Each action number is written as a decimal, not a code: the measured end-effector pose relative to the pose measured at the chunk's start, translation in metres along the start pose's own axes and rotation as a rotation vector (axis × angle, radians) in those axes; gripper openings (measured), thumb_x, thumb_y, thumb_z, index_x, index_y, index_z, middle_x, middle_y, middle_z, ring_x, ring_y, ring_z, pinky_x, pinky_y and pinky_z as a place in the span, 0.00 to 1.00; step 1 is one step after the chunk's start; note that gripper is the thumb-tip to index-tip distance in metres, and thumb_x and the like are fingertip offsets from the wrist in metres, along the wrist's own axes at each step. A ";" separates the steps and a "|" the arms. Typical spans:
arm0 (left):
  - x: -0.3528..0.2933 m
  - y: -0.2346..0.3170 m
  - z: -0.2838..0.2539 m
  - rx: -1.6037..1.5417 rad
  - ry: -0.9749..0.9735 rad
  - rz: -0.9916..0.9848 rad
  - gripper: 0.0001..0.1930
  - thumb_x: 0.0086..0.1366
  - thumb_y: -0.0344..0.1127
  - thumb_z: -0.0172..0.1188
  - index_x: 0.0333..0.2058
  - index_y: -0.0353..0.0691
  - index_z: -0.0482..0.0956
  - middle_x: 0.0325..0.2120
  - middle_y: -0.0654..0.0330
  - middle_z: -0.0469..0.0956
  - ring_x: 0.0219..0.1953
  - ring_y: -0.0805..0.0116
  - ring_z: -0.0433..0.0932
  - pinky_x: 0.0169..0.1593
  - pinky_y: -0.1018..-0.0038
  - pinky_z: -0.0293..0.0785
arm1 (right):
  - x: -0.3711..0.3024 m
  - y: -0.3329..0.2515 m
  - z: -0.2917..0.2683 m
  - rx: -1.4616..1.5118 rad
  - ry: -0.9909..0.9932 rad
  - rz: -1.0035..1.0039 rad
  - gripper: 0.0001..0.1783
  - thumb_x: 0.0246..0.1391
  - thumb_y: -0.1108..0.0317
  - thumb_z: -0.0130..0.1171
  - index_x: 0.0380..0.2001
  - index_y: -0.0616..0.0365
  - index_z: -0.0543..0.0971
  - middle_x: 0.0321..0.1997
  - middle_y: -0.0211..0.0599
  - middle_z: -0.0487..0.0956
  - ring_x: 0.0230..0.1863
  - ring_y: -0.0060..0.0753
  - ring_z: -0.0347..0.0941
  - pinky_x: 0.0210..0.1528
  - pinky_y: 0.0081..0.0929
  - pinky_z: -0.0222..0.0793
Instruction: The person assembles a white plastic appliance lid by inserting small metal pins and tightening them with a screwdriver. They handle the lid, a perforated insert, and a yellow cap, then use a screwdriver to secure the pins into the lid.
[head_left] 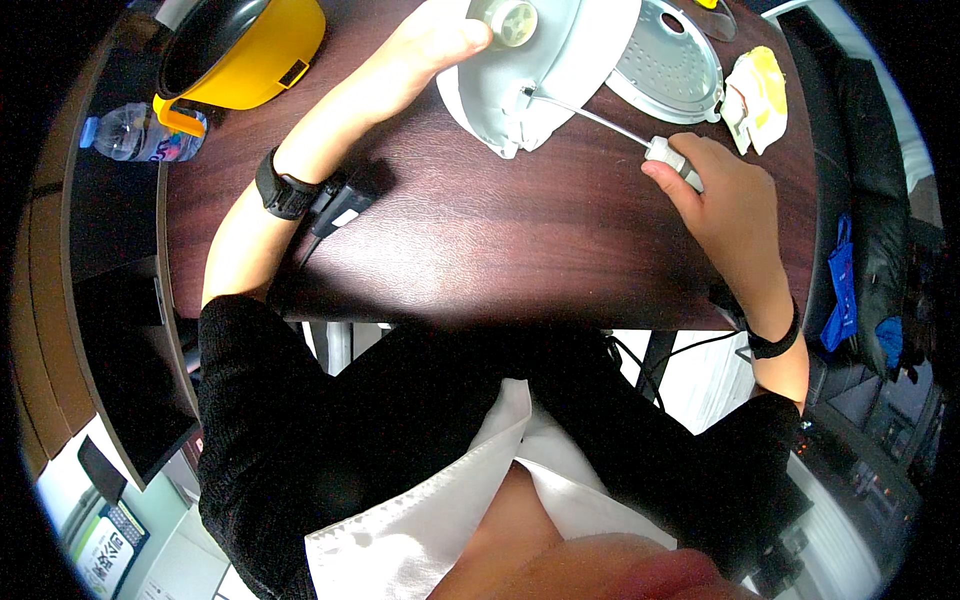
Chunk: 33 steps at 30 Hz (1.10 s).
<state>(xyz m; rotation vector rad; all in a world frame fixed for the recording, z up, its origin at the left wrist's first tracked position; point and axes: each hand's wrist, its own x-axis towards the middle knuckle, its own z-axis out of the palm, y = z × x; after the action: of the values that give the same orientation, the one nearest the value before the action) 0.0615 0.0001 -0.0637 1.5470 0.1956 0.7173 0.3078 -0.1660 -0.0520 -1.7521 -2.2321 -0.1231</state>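
My left hand [420,50] reaches to the top middle and grips a pale blue-grey plastic appliance shell [560,60], the thumb beside a round translucent part [514,22] on it. Most of the left fingers are hidden behind the shell or cut off by the upper edge. On the right, my right hand [735,200] is closed round the light grey handle of a screwdriver [672,160]. Its thin metal shaft points left, and the tip meets a small dark spot, perhaps a screw hole, inside the shell.
Behind the screwdriver lies a grey perforated plastic cover [675,65]. A yellow-and-white crumpled piece [757,100] is right of it. At the left stand a yellow pot [250,65] and a clear plastic bottle [145,135]. A black adapter [345,205] with a cable lies by my left wrist.
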 end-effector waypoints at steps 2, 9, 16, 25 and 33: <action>0.000 0.000 0.001 -0.007 0.004 -0.003 0.56 0.52 0.59 0.65 0.65 0.31 0.42 0.62 0.45 0.55 0.63 0.58 0.58 0.64 0.61 0.59 | 0.003 -0.001 -0.008 -0.078 0.007 -0.032 0.20 0.51 0.47 0.59 0.33 0.54 0.78 0.26 0.37 0.78 0.23 0.44 0.76 0.23 0.34 0.69; 0.001 0.009 0.008 -0.040 -0.053 -0.046 0.56 0.51 0.60 0.65 0.65 0.31 0.43 0.61 0.45 0.56 0.62 0.58 0.60 0.62 0.62 0.62 | 0.018 0.000 -0.026 -0.290 -0.016 -0.113 0.20 0.50 0.46 0.57 0.33 0.52 0.77 0.25 0.33 0.76 0.24 0.38 0.76 0.23 0.31 0.70; 0.004 0.009 0.013 0.017 -0.054 -0.085 0.55 0.51 0.61 0.65 0.64 0.29 0.46 0.59 0.44 0.58 0.60 0.59 0.62 0.59 0.64 0.65 | 0.019 0.001 -0.024 -0.335 -0.014 -0.128 0.21 0.50 0.44 0.56 0.32 0.51 0.77 0.25 0.33 0.76 0.24 0.38 0.77 0.23 0.31 0.70; 0.005 -0.003 0.013 0.022 -0.032 0.007 0.55 0.52 0.61 0.64 0.64 0.29 0.45 0.60 0.44 0.58 0.60 0.58 0.62 0.59 0.64 0.65 | -0.015 0.001 0.016 0.266 -0.136 0.226 0.21 0.54 0.48 0.57 0.31 0.58 0.76 0.22 0.45 0.76 0.26 0.53 0.75 0.25 0.40 0.68; 0.005 -0.002 0.009 0.113 -0.117 -0.012 0.51 0.53 0.62 0.62 0.63 0.31 0.49 0.59 0.47 0.60 0.59 0.58 0.63 0.60 0.64 0.63 | -0.031 -0.011 0.029 1.185 -0.573 0.707 0.24 0.62 0.47 0.48 0.30 0.60 0.75 0.13 0.32 0.68 0.11 0.25 0.62 0.14 0.24 0.57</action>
<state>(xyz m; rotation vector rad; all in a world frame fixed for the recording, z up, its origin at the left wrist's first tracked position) 0.0710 -0.0040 -0.0634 1.6892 0.1610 0.6129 0.2987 -0.1905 -0.0871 -1.7082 -1.1873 1.6191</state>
